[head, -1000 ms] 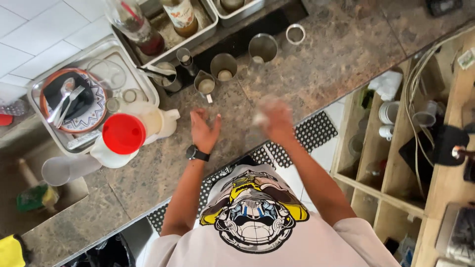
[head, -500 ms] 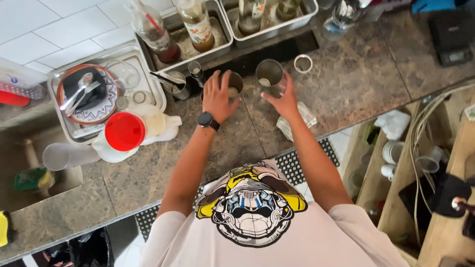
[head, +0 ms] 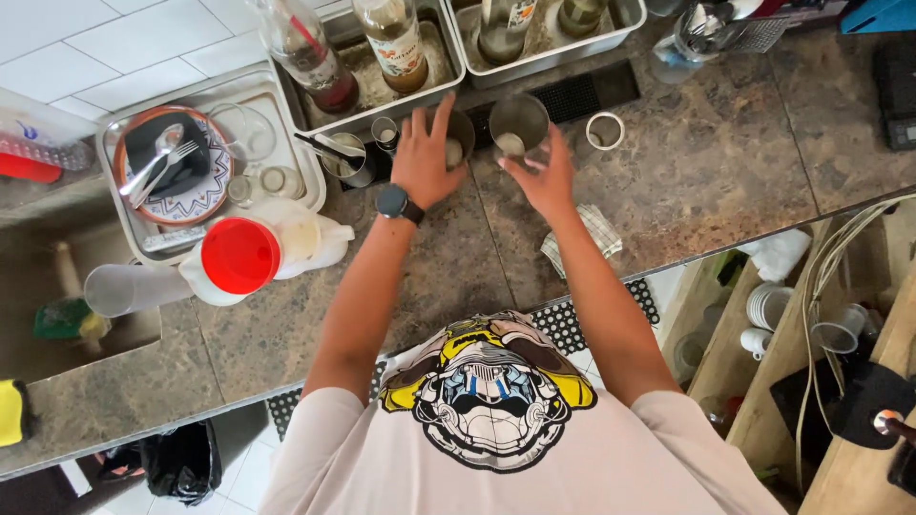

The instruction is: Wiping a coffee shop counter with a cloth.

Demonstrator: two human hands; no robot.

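Red lid (head: 240,255), brown-mottled stone counter (head: 725,162)

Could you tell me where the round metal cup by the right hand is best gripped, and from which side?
Probably around the outer wall of the upright round metal cup, just below its open rim, coming from the near side where the right hand is; bottle trays crowd the far side.

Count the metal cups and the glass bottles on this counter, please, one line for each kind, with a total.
Metal cups: 3, one under the left hand, one at the right hand, one holding tools.
Glass bottles in the trays: 4, counting from the red-filled bottle.
Total: 7.
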